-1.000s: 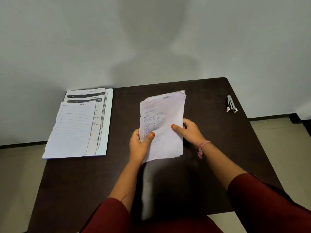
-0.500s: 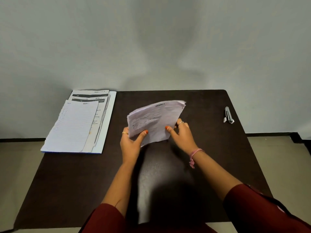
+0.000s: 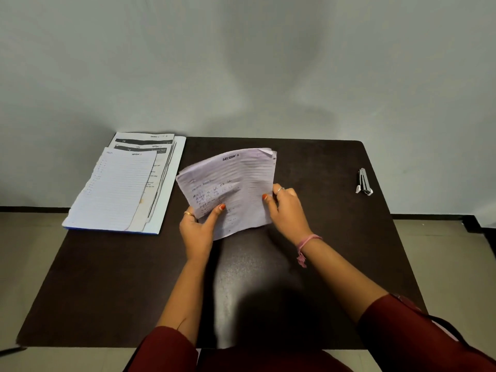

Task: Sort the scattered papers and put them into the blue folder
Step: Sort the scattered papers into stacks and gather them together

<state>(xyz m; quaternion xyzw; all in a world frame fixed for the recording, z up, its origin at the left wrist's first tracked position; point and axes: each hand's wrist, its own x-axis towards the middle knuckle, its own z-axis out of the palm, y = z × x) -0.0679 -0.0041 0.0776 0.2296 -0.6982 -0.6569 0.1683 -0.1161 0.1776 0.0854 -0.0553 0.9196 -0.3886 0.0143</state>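
**Sheaf held over table centre, pile lying to the left**

Both hands are gripping a sheaf (image 3: 228, 191) of lined, handwritten sheets above the middle of the dark table (image 3: 107, 291). The left hand (image 3: 197, 232) is pinching the lower left corner, thumb on the face. The right hand (image 3: 288, 208) is pinching the right edge, thumb on the face, fingers curled behind. The sheaf is bowing and tilting, its long axis running from near-left up to far-right, heading end pointing away from the person.

The pile (image 3: 126, 183) is lying flat at the far left corner, overhanging the table edge. A thin blue edge is showing under its near side, probably the folder; I cannot tell for certain. Pile and sheaf are near each other but not touching.

Judgement: the next move is going leftward, so the left hand is the nearer one. The sheaf's long axis is needing a slight counter-clockwise turn to match the pile's.

A stapler (image 3: 363, 181) is sitting well apart at the right edge.
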